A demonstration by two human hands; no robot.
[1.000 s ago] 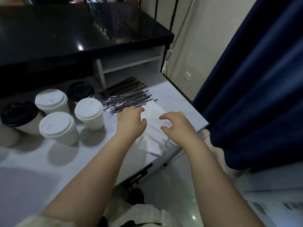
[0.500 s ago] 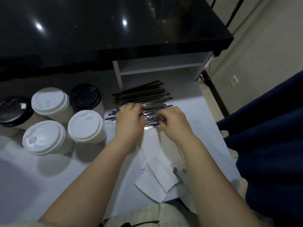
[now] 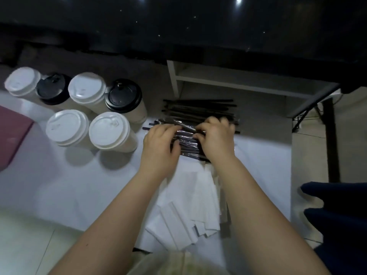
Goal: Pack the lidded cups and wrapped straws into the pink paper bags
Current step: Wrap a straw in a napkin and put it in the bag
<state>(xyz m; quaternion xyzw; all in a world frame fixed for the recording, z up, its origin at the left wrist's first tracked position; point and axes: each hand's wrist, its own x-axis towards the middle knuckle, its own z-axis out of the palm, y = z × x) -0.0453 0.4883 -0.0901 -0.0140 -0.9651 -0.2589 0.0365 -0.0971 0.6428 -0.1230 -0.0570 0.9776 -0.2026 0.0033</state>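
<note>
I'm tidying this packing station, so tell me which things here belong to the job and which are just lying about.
For the job: six cups; straws, gripped by left hand and right hand; pink bag at the left edge.
Lying about: white papers; shelf; black counter; blue cloth.

Both hands in view, down on the wrapped straws (image 3: 186,140). Left hand (image 3: 158,144) and right hand (image 3: 216,139) curl their fingers over the shiny bundle on the white tabletop (image 3: 79,187). I note dark straws (image 3: 198,108) just behind. Six lidded cups (image 3: 109,132) stand to the left: four white lids, two black. Pink paper bag (image 3: 12,135) at the left edge. Folded white papers (image 3: 190,207) lie between the forearms.
</note>
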